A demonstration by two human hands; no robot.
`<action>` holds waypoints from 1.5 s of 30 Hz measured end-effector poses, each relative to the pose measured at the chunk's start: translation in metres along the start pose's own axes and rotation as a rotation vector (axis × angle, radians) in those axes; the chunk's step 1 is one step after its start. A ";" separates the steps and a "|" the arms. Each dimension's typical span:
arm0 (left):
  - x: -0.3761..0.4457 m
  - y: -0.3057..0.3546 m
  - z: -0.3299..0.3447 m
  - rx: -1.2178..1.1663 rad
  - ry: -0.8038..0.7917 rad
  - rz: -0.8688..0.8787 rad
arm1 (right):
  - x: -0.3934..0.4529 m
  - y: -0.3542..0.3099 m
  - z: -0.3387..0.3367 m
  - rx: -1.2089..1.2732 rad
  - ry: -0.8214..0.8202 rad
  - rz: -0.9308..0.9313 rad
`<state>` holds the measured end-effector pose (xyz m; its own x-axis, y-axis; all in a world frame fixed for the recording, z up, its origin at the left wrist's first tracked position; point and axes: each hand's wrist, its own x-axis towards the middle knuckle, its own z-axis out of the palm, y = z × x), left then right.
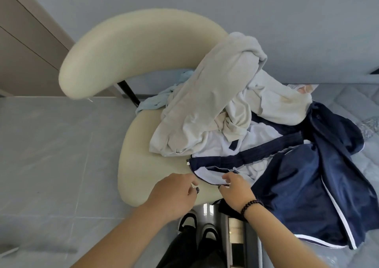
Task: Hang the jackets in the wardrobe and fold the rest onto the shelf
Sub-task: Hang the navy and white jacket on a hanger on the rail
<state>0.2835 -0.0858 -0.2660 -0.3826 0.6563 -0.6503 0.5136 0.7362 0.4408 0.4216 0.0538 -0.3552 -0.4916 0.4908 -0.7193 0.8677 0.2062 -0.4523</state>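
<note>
Now both hands — left hand point(174, 191), right hand point(235, 189) — pinching jacket point(297, 185) hem

No readable text, label or number anywhere.

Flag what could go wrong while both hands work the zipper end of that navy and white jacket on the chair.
Lifting the navy and white jacket may drag the grey garment lying on it off the chair. The right hand and left hand hold only the zipper edge, which could slip free.
</note>
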 end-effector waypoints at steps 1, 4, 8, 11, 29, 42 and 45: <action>0.004 -0.002 0.002 -0.005 0.001 -0.011 | 0.008 0.007 0.007 -0.028 0.003 0.025; 0.011 -0.010 0.007 -0.028 0.012 -0.039 | 0.023 0.028 0.026 -0.178 -0.011 0.063; 0.012 -0.019 0.012 -0.069 0.022 -0.072 | 0.026 0.049 0.036 -0.376 -0.068 0.053; 0.009 -0.022 0.014 -0.087 0.026 -0.100 | 0.026 0.059 0.035 -0.514 -0.019 0.043; -0.036 0.043 0.010 -0.312 0.049 -0.062 | -0.068 0.001 -0.115 0.432 0.253 -0.351; -0.121 0.147 -0.024 -0.617 0.259 0.104 | -0.226 -0.122 -0.224 0.914 0.043 -0.785; -0.142 0.168 -0.038 -0.737 0.493 0.224 | -0.254 -0.142 -0.233 1.015 -0.136 -0.836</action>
<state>0.3952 -0.0490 -0.0756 -0.7046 0.6681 -0.2392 0.0594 0.3913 0.9183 0.4407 0.0973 0.0149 -0.9034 0.4256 -0.0527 -0.1096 -0.3479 -0.9311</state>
